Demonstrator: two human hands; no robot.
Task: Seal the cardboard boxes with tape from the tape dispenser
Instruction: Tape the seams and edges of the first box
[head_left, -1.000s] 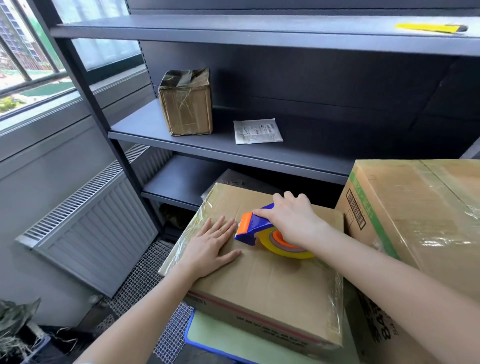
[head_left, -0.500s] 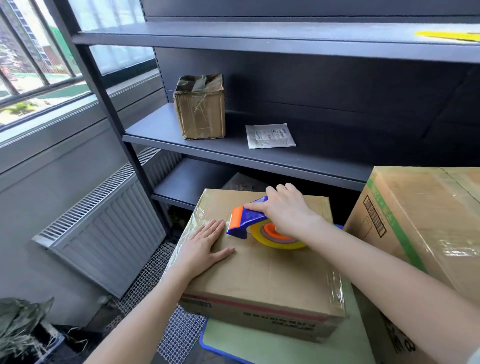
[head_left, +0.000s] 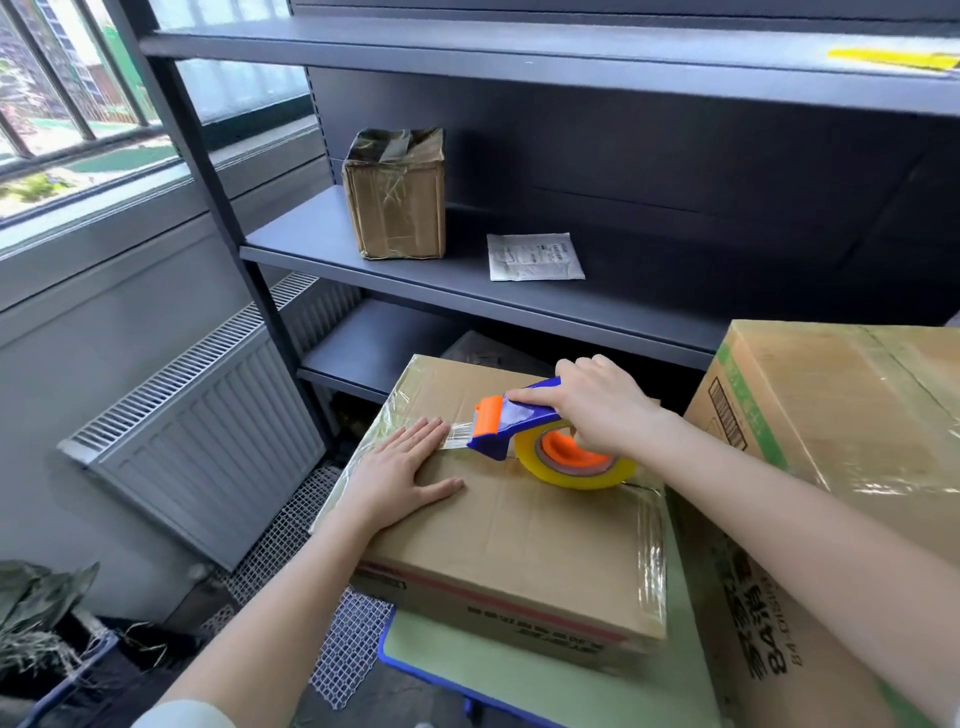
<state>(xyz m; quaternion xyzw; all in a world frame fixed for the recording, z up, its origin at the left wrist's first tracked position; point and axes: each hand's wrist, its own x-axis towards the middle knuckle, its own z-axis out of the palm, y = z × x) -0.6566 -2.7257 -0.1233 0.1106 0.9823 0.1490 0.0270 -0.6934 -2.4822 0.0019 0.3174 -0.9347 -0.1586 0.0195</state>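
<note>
The flat cardboard box is lying on a green table, with a taller box just beside it at 3 o'clock. The tape dispenser is being gripped by the right hand, fingers curled round its blue handle, over the lid toward 12 o'clock. At 8 o'clock from it, the left hand is being pressed flat on the lid, fingertips touching the clear tape strip. The tape is being judged thin, sticky and easily creased. The dispenser is being judged light and stiff, and best held by its handle.
</note>
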